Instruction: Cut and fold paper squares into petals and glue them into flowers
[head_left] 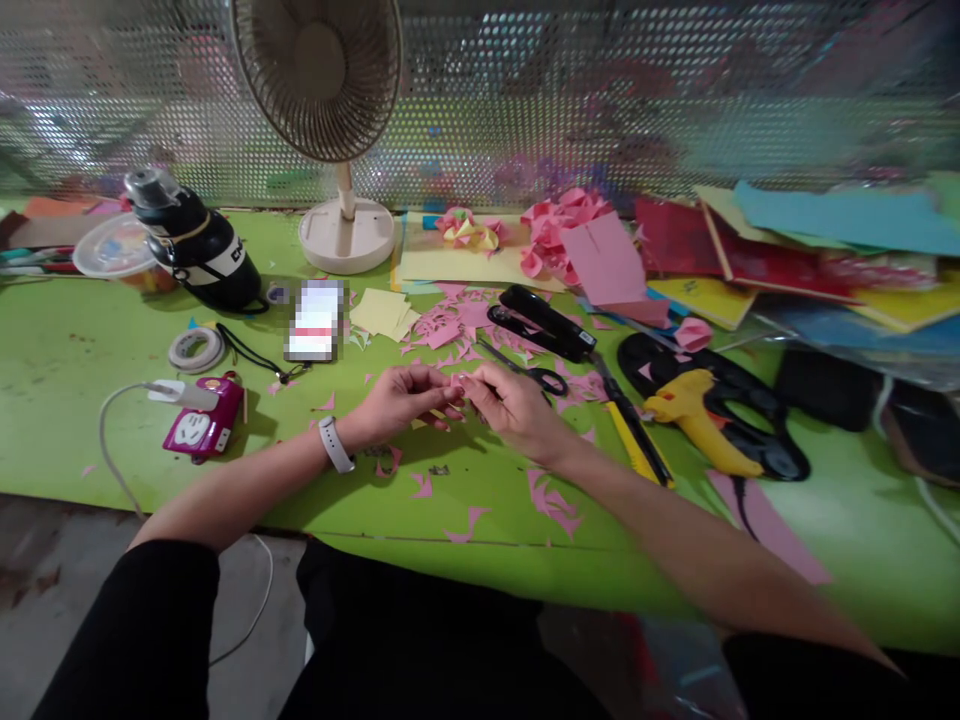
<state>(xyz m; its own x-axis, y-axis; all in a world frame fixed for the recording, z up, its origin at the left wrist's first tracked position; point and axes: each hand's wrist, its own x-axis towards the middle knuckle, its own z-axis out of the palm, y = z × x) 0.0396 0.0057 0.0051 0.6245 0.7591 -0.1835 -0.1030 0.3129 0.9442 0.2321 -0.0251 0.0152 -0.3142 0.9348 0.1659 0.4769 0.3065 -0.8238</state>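
Over the middle of the green table, my left hand (409,400) and my right hand (514,408) meet at the fingertips. Between them is a small piece of pink paper (457,381), pinched from both sides; its shape is mostly hidden by the fingers. Just beyond my right hand lie black-handled scissors (549,381), partly covered by that hand. A black stapler (546,322) rests behind them, beside a heap of pink paper scraps (450,325). Yellow paper squares (384,312) lie left of the heap.
A fan (349,240) stands at the back, with a black bottle (206,250) and a phone (315,320) left of centre. At right are a yellow glue gun (701,420), a yellow cutter knife (630,440) and stacked coloured paper (840,225). Folded pink paper pieces (562,220) are piled behind.
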